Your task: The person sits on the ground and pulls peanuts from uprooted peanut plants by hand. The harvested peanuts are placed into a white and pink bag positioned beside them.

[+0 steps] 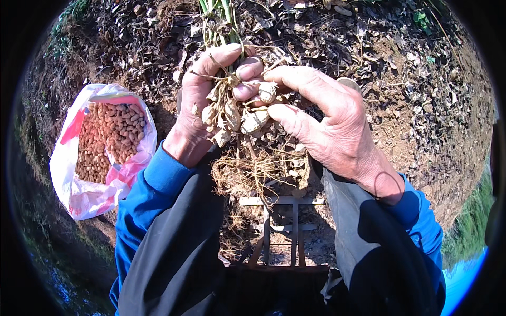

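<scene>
My left hand (pixel 203 100) is closed round the stems of a peanut plant (pixel 232 113), whose green stalks run up past the top of the view. Several pale, soil-dusted pods hang from it, and a tangle of thin roots (pixel 250 171) dangles below. From the right, my right hand (pixel 332 124) reaches into the cluster. Its thumb and forefinger are at a peanut pod (pixel 254 121) and another pod (pixel 267 92) just above, both beside the left fingertips. How firmly the right fingers press is hard to make out.
At the left stands a white and pink bag (pixel 66 174), its mouth wide, with many picked peanuts (pixel 113 137) inside. A metal frame (pixel 282 201) is between my dark-trousered legs. Dry leaves (pixel 316 31) litter the soil ahead, and grass (pixel 469 226) grows at the far right.
</scene>
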The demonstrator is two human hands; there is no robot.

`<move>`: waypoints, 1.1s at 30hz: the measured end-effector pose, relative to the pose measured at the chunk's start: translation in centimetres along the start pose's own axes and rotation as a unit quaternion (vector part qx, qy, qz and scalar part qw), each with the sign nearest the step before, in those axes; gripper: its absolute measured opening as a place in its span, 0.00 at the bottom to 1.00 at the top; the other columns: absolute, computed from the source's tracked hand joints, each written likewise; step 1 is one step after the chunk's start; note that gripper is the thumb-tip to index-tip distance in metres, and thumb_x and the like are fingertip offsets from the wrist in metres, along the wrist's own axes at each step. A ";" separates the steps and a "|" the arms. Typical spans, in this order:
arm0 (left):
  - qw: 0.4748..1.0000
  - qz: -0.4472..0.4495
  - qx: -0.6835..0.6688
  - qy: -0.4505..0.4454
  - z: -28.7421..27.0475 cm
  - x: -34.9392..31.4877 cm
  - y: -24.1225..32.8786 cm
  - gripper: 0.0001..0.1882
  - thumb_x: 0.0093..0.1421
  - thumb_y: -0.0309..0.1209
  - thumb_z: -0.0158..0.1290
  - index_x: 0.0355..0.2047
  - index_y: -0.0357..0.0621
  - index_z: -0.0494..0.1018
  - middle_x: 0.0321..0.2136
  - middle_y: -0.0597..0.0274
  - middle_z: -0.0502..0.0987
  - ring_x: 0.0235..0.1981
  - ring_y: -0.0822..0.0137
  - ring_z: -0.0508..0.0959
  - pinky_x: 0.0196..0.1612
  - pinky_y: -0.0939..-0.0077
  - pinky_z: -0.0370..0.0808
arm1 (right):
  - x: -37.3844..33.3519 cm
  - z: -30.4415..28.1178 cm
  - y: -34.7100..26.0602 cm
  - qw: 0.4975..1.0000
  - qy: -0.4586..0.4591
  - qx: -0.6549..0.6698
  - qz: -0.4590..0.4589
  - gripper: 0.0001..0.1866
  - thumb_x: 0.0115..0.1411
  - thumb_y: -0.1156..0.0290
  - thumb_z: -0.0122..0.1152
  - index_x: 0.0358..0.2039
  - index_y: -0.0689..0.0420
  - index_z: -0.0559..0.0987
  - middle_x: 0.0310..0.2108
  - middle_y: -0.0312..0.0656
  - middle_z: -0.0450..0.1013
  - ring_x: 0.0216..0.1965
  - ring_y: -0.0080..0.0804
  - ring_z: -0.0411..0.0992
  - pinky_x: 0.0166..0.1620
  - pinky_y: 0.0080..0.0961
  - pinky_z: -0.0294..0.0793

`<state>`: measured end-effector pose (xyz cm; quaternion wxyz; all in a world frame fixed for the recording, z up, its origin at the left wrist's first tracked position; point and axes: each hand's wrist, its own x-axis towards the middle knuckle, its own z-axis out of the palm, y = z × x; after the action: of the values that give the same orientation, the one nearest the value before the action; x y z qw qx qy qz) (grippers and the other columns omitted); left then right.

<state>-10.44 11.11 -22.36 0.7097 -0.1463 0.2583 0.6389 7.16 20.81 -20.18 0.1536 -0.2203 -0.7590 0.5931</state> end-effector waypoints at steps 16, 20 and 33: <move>0.998 -0.048 -0.005 0.038 -2.0 0.1 -0.4 0.07 0.64 0.36 0.49 0.34 0.47 0.67 0.29 0.61 0.73 0.26 0.68 0.73 0.33 0.68 0.76 | 0.2 1.0 -0.6 0.981 0.015 0.103 0.166 0.10 0.58 0.78 0.62 0.40 0.59 0.74 0.30 0.31 0.71 0.30 0.13 0.69 0.33 0.14 0.71; 0.998 -0.038 0.002 0.041 -0.6 0.0 -0.7 0.09 0.65 0.36 0.47 0.30 0.46 0.66 0.24 0.65 0.69 0.21 0.72 0.69 0.28 0.74 0.70 | -0.1 1.0 1.1 0.982 0.052 -0.178 -0.022 0.04 0.60 0.76 0.61 0.35 0.60 0.75 0.29 0.31 0.71 0.30 0.16 0.68 0.33 0.19 0.71; 0.967 0.043 0.152 0.200 0.4 0.3 -1.3 0.08 0.62 0.34 0.51 0.33 0.43 0.74 0.27 0.62 0.78 0.26 0.69 0.79 0.31 0.73 0.79 | 0.1 1.2 -1.5 0.991 -0.043 0.036 0.125 0.13 0.59 0.78 0.60 0.45 0.62 0.78 0.30 0.34 0.76 0.29 0.16 0.71 0.32 0.18 0.72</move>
<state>-9.10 11.37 -22.34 0.6290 -0.1502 0.4954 0.5800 6.29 19.59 -19.01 0.0533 -0.2817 -0.7095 0.6437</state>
